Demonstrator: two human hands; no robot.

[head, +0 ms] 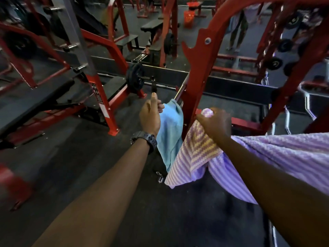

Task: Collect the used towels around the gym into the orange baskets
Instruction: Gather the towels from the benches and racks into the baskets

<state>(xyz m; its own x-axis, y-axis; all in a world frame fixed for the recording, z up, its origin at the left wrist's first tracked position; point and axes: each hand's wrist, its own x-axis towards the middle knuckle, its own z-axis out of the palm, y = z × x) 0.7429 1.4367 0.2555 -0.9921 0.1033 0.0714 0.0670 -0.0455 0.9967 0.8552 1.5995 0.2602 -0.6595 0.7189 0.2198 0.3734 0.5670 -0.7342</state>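
Observation:
A light blue towel (170, 132) hangs over a steel barbell (180, 90) on a red rack. My left hand (151, 114), with a black watch on its wrist, pinches the towel's top edge beside the bar. My right hand (214, 123) grips a bunched purple striped towel (194, 155); more purple striped cloth drapes over my right forearm. Far back in the room stands an orange basket (188, 19), with a second orange basket (192, 5) behind it.
The red rack upright (199, 72) rises right behind both hands. Benches and red frames with weight plates (135, 78) fill the left and middle. Dumbbells (273, 63) line a rack at the right. A person's legs (237, 32) stand at the back. Dark rubber floor lies below me.

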